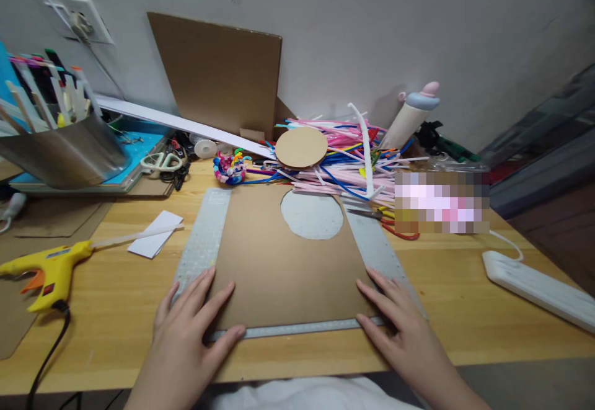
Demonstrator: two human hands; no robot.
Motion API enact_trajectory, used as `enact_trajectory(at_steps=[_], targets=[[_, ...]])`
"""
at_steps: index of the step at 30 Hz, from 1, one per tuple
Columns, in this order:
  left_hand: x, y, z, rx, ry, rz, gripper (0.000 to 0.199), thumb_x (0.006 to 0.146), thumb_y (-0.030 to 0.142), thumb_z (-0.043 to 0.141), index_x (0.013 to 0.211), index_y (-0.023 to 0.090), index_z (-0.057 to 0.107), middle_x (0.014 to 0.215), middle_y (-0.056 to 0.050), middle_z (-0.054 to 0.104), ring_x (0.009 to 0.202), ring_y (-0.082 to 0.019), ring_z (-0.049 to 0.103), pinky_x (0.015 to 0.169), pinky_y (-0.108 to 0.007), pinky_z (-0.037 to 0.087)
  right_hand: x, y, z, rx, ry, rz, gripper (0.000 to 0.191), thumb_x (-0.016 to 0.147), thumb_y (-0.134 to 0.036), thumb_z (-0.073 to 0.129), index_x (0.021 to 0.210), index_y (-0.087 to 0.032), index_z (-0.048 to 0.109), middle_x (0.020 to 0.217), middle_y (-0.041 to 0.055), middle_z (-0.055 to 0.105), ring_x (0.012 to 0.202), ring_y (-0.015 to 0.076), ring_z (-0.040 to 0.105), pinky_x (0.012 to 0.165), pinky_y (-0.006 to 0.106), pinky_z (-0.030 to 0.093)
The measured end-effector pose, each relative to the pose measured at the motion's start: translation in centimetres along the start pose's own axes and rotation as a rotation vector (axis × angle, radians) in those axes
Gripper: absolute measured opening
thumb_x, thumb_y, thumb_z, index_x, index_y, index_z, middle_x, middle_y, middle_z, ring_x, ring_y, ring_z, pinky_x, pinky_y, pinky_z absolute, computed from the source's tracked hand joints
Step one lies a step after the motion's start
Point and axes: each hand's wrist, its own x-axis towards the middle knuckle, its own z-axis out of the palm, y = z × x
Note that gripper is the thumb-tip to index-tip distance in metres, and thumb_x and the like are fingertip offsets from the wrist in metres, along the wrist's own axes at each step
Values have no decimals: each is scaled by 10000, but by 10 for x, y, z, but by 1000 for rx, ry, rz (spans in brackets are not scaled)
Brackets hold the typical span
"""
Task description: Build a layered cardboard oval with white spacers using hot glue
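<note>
A flat cardboard sheet (pixel 288 273) with a round hole near its top edge lies on a grey cutting mat (pixel 201 245), which shows through the hole. My left hand (pixel 190 329) rests with spread fingers on the sheet's lower left corner and the mat. On the lower right corner, my right hand (pixel 402 323) lies flat with its fingers apart. Neither hand grips anything. Just beyond the sheet, a cardboard disc (pixel 301 147) sits on a pile of pink, blue and white pipe cleaners (pixel 344 177).
At the left are a yellow glue gun (pixel 58 267), folded white paper (pixel 155 234), scissors (pixel 162 162) and a metal pen holder (pixel 69 149). Pliers (pixel 365 213) and a white power strip (pixel 534 286) lie right. Cardboard (pixel 227 75) leans on the wall.
</note>
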Motion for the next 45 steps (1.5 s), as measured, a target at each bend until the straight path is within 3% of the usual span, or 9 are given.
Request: enact_trajectory(at_steps=[21, 36, 41, 45], targets=[[2, 2, -3, 22, 46, 53, 481, 804, 482, 603, 1235, 270, 598, 1363, -141, 543, 1224, -308, 526, 1054, -522, 268, 1, -1, 0, -32, -2, -45, 415, 902, -323, 543, 1298, -202, 519, 1426, 153, 436, 1296, 327, 424, 1030, 614, 369], [4, 4, -7, 72, 31, 55, 489, 793, 509, 596, 1221, 273, 618, 1336, -145, 568, 1205, -319, 540, 1055, -536, 255, 4, -4, -1, -13, -32, 15, 427, 892, -332, 546, 1297, -212, 481, 1416, 151, 436, 1287, 313, 426, 1037, 584, 362], [16, 16, -12, 84, 65, 31, 310, 824, 426, 569, 1047, 248, 689, 1264, -110, 628, 1237, -325, 511, 1072, -546, 219, 5, -7, -4, 21, -32, 54, 443, 858, -320, 574, 1276, -209, 480, 1389, 148, 464, 1275, 320, 431, 1056, 589, 325], [28, 24, -9, 63, 77, 40, 197, 849, 362, 556, 851, 199, 667, 1135, -102, 692, 1155, -281, 587, 1109, -524, 168, 3, 5, 0, 300, 12, 189, 358, 893, -284, 509, 1250, -270, 485, 1326, 105, 512, 1241, 287, 469, 1044, 561, 351]])
